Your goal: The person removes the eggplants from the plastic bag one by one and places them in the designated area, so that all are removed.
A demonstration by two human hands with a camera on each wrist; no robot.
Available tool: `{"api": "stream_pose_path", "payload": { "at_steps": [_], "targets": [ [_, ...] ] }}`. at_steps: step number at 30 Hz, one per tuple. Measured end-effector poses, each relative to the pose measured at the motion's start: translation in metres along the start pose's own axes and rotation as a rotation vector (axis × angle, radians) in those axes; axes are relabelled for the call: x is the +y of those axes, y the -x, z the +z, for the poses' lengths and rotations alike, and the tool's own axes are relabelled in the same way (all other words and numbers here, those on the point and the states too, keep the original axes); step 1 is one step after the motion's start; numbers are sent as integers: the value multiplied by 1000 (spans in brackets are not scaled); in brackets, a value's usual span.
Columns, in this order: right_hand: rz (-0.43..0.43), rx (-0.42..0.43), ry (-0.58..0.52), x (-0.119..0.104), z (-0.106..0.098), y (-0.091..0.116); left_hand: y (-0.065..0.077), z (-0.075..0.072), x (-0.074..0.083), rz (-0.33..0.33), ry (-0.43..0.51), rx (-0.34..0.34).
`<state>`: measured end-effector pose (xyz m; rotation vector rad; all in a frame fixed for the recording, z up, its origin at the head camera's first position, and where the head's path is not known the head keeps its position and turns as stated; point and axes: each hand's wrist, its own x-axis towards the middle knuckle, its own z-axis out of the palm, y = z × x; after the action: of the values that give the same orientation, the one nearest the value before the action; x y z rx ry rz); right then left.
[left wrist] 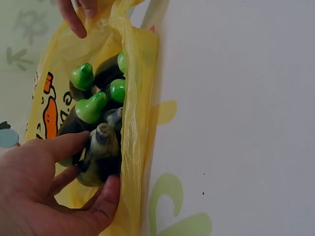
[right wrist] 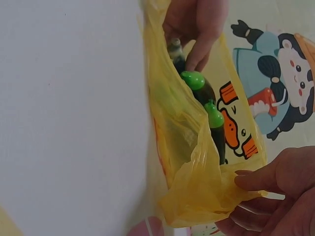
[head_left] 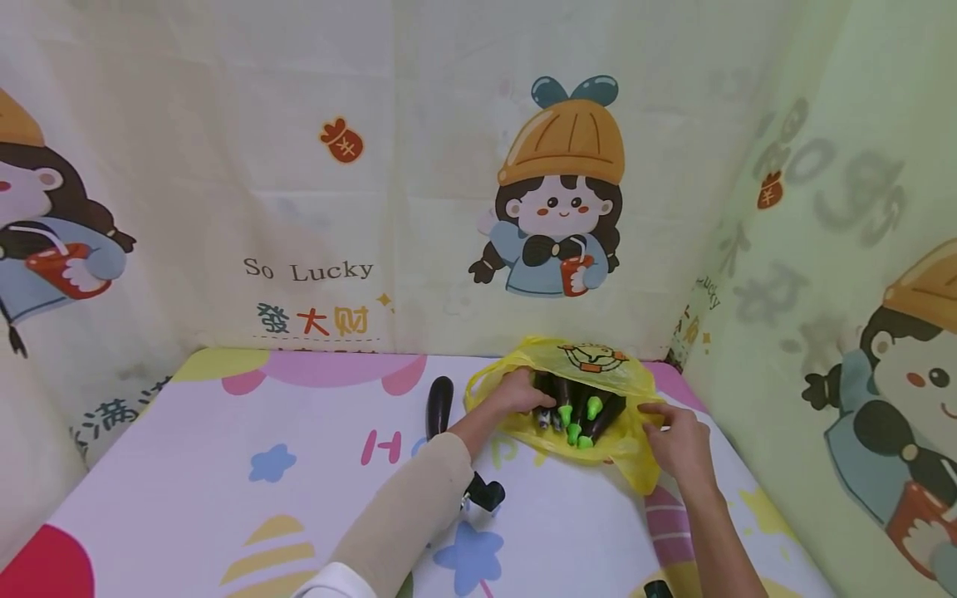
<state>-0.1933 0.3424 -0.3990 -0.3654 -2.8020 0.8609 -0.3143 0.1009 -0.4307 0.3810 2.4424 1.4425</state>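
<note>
A yellow plastic bag lies on its side with its mouth facing me. Inside are several dark eggplants with bright green caps. My left hand reaches into the mouth and grips an eggplant with a dull greyish cap, thumb on one side and fingers on the other. A second greyish-capped eggplant lies right beside it, partly hidden. At the bag's right edge my right hand pinches the plastic between thumb and fingers, as the right wrist view shows.
One dark eggplant lies outside the bag, left of my left forearm. The table has a printed white cover. A patterned cloth wall stands right behind the bag, and another rises along the right side.
</note>
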Motion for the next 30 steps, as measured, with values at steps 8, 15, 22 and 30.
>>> {"api": "stream_pose_path", "payload": {
  "at_steps": [8,15,22,30],
  "targets": [
    [-14,10,-6,1,-1,0,-1,3,2,-9,-16,-3],
    [-22,14,-4,2,0,0,-2,4,0,2,30,30],
    [-39,26,-6,2,-2,-1,0,-2,4,44,32,40],
    [-32,24,-6,2,0,1,4,-4,2,31,5,13]
  ]
}}
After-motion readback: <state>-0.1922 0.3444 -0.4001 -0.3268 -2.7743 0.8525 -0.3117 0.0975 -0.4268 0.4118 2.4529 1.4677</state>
